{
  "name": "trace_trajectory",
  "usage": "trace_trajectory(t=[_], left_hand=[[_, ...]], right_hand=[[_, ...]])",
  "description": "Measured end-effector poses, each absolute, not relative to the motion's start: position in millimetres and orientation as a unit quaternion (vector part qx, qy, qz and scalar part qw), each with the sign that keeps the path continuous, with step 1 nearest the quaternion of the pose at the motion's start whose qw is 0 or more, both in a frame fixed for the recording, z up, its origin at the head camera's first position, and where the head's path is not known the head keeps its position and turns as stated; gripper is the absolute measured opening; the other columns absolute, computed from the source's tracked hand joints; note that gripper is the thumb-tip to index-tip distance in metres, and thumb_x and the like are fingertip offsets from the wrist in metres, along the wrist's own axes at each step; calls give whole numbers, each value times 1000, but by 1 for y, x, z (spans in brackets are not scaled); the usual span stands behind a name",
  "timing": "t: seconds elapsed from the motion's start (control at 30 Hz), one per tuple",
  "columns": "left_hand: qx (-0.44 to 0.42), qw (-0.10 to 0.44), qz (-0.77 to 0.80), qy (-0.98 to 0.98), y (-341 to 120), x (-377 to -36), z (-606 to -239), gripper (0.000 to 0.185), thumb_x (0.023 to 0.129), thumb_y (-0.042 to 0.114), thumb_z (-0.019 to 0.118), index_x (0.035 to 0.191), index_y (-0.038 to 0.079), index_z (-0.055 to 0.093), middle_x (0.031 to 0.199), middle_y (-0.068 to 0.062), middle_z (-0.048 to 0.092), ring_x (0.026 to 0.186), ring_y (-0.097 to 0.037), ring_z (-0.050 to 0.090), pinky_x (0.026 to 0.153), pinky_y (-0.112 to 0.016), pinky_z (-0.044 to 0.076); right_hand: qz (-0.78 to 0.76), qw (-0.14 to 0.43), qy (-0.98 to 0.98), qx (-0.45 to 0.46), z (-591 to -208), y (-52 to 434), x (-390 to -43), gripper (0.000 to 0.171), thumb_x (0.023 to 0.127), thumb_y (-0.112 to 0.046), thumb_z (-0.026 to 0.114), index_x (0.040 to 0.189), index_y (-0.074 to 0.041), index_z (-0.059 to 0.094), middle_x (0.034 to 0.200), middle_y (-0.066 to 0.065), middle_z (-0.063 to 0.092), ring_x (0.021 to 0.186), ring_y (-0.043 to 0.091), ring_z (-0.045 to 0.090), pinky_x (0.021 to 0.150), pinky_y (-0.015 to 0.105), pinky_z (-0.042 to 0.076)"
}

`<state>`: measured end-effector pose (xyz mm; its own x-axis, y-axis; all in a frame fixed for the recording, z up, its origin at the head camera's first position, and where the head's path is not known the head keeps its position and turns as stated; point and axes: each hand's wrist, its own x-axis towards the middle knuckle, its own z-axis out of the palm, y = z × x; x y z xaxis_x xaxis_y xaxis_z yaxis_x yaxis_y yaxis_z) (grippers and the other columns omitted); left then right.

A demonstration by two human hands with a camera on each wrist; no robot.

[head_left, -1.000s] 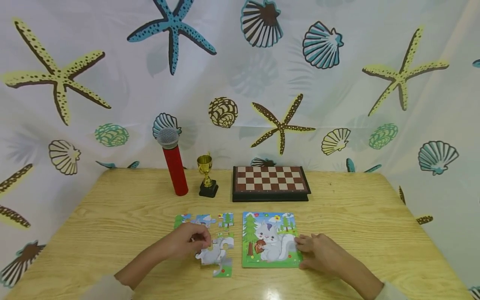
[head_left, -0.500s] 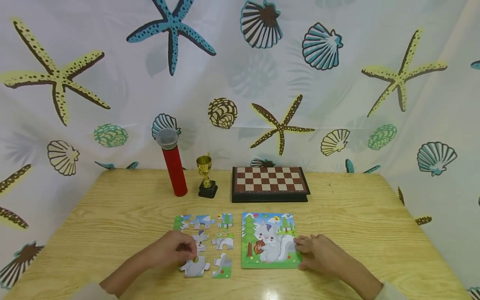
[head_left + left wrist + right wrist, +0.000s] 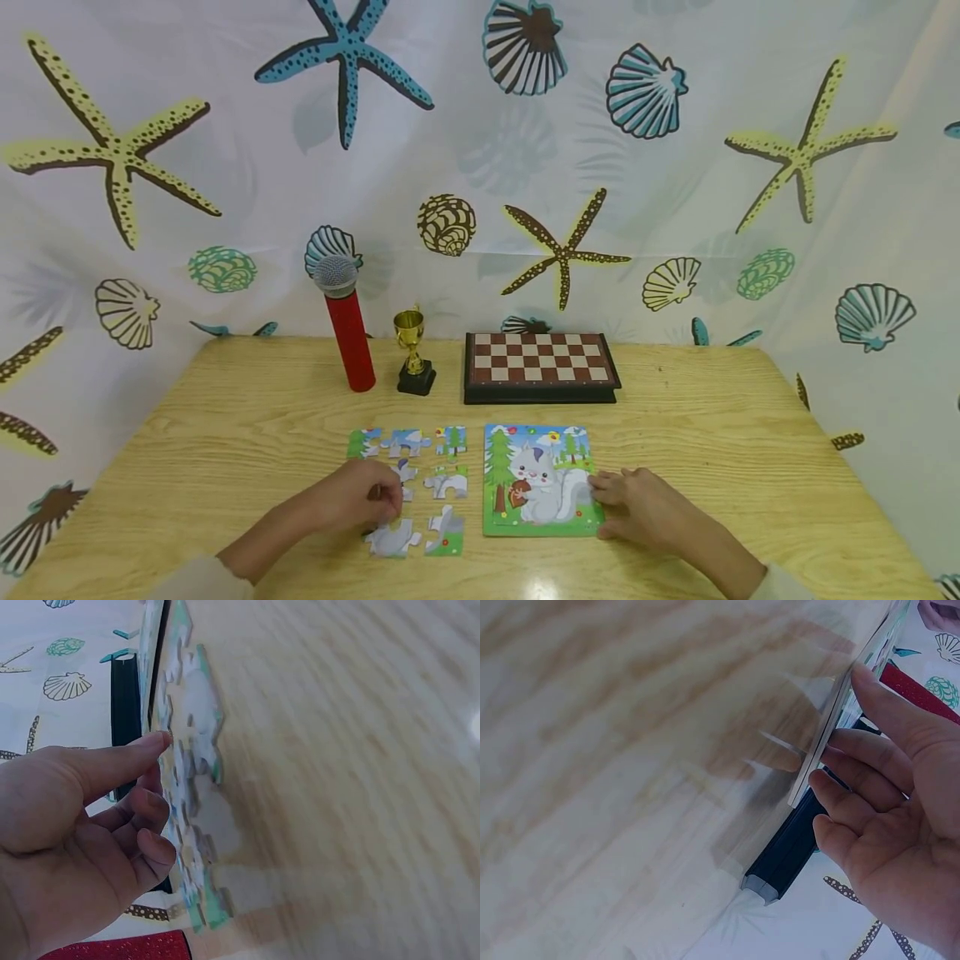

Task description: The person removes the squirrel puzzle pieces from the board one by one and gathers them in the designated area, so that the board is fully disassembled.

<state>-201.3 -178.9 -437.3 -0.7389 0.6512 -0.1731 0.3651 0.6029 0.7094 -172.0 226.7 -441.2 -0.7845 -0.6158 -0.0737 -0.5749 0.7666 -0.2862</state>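
Note:
My left hand [image 3: 356, 497] bends over loose jigsaw pieces, its thumb and index finger pinching a grey jigsaw piece [image 3: 395, 542] by its upper side. In the left wrist view, the thumb reaches the edge of the pieces [image 3: 202, 709] while the other fingers curl beneath. Part of the loose set is hidden behind this hand. To the right lies a squirrel picture board [image 3: 543, 479], showing a grey squirrel with a nut. My right hand [image 3: 645, 508] rests against the board's right edge; the right wrist view shows its thumb and relaxed fingers [image 3: 855, 799] along that side.
Behind the puzzle stand a red microphone [image 3: 351, 342], a small gold trophy [image 3: 412, 342] on a black base and a checkered chessboard case [image 3: 542, 367]. The wooden table [image 3: 697, 417] meets a white curtain [image 3: 450, 125] printed with starfish and shells.
My left hand has brought the grey piece left and toward me, setting it apart from the right column, then shifted it slightly. The right hand stays at the board.

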Motion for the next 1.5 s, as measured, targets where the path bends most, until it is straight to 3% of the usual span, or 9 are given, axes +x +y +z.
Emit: trace_trajectory(t=[0.4, 0.83, 1.1, 1.3, 1.5], left_hand=[[314, 205, 336, 864, -133, -220, -424, 4, 89, 4, 62, 92, 4, 65, 82, 0, 61, 66, -9, 51, 58, -21, 44], [312, 213, 357, 854, -85, -225, -430, 26, 85, 5, 68, 110, 0, 61, 99, -10, 62, 60, -10, 45, 56, -23, 40], [286, 227, 387, 847, -66, -221, -440, 36, 81, 7, 74, 113, -3, 61, 95, -7, 62, 60, -10, 45, 55, -21, 39], [278, 210, 360, 866, -57, -217, -442, 38, 74, 7, 79, 108, 0, 63, 87, -3, 60, 72, -11, 50, 66, -23, 43], [286, 204, 335, 874, -52, -214, -445, 42, 69, 9, 83, 105, 2, 62, 82, -1, 58, 71, -9, 48, 66, -22, 43]], right_hand=[[-128, 90, 937, -312, -440, 228, -172, 48, 80, -28, 73, 120, -2, 65, 130, 13, 60, 121, 32, 56, 97, 55, 42], [-126, 86, 936, -316, -439, 227, -172, 49, 80, -30, 73, 119, -2, 65, 129, 12, 60, 121, 31, 56, 98, 52, 43], [-124, 82, 936, -318, -438, 227, -173, 49, 80, -30, 73, 119, -1, 65, 129, 13, 60, 120, 31, 57, 98, 51, 43], [-126, 82, 936, -318, -439, 227, -172, 49, 81, -31, 72, 119, -2, 65, 129, 12, 60, 120, 32, 57, 98, 51, 43], [-134, 88, 934, -319, -440, 228, -171, 49, 81, -30, 72, 120, -2, 65, 130, 13, 60, 120, 33, 56, 97, 53, 43]])
